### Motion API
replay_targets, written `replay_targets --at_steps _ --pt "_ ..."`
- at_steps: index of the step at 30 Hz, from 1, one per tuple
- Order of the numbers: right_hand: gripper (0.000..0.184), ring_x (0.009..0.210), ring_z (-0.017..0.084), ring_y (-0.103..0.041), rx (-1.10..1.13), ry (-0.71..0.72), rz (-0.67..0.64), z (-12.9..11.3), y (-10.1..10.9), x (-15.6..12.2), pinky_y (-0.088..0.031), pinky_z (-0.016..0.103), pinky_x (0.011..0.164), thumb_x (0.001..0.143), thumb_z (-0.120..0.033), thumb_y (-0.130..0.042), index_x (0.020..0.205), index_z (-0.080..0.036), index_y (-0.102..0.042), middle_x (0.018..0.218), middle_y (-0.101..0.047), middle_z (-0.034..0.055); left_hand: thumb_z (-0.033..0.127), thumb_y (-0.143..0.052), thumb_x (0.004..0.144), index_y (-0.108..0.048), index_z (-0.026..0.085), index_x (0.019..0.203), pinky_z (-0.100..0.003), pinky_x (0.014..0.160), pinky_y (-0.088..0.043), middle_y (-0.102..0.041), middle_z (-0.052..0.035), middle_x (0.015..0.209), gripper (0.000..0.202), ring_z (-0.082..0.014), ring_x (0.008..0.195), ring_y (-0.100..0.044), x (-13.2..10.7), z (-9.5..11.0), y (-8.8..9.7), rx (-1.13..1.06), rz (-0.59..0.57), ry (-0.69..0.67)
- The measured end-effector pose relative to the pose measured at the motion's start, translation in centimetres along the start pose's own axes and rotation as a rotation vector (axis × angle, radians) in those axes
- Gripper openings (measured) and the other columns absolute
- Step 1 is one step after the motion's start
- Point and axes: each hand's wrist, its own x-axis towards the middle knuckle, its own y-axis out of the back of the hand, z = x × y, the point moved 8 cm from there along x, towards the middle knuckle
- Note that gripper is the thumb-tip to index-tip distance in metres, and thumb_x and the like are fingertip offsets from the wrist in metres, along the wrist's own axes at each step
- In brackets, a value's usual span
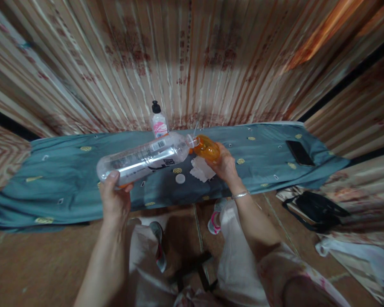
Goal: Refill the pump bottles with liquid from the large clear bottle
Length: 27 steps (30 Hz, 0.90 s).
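Note:
My left hand (115, 194) is closed around the base of a large clear plastic bottle (144, 157), which lies nearly level with its neck to the right and slightly up. My right hand (224, 164) grips a small amber bottle (208, 148), tilted so that its mouth meets the clear bottle's mouth. Whether liquid passes between them cannot be made out. Below the two bottles, a crumpled white tissue (202, 169) and a round white cap (180, 178) rest on the cloth. Behind the clear bottle stands a pump bottle (160, 123) with a black top and pink label.
A teal patterned cloth (67, 183) covers the narrow table. Toward its right end lies a black phone (300, 153). A pleated curtain (166, 55) hangs behind the table. On the floor at right sits a black bag (320, 209).

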Motion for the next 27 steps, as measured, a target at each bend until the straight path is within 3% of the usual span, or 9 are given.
replay_targets --at_steps 5,18,27 --pt "0.061 0.117 0.03 -0.067 -0.006 -0.006 -0.014 -0.12 -0.05 0.04 -0.054 0.047 0.103 0.073 -0.027 -0.074 0.13 -0.018 -0.054 0.125 -0.069 0.0144 0.037 -0.08 0.054 -0.054 0.02 0.066 -0.018 0.036 -0.017 -0.058 -0.0027 0.076 0.033 -0.0127 0.064 -0.047 -0.01 0.0 -0.18 0.008 -0.03 -0.003" --pt "0.065 0.119 0.031 -0.066 -0.031 -0.021 -0.006 -0.07 -0.02 -0.09 -0.054 0.047 0.103 0.073 -0.028 -0.075 0.133 -0.017 -0.052 0.128 -0.068 0.0161 0.037 -0.08 0.05 -0.057 0.019 0.061 -0.016 0.036 -0.019 -0.059 -0.0031 0.076 0.031 -0.0128 0.064 -0.046 -0.07 -0.05 -0.03 0.004 0.017 0.025" --pt "0.057 0.112 0.029 -0.068 -0.019 -0.011 -0.004 -0.59 0.24 0.04 -0.056 0.045 0.1 0.074 -0.027 -0.074 0.127 -0.018 -0.054 0.122 -0.07 0.0143 0.038 -0.077 0.056 -0.061 0.021 0.071 -0.021 0.038 -0.015 -0.062 -0.004 0.081 0.029 -0.0143 0.065 -0.048 0.08 -0.14 -0.02 0.033 -0.028 -0.001"
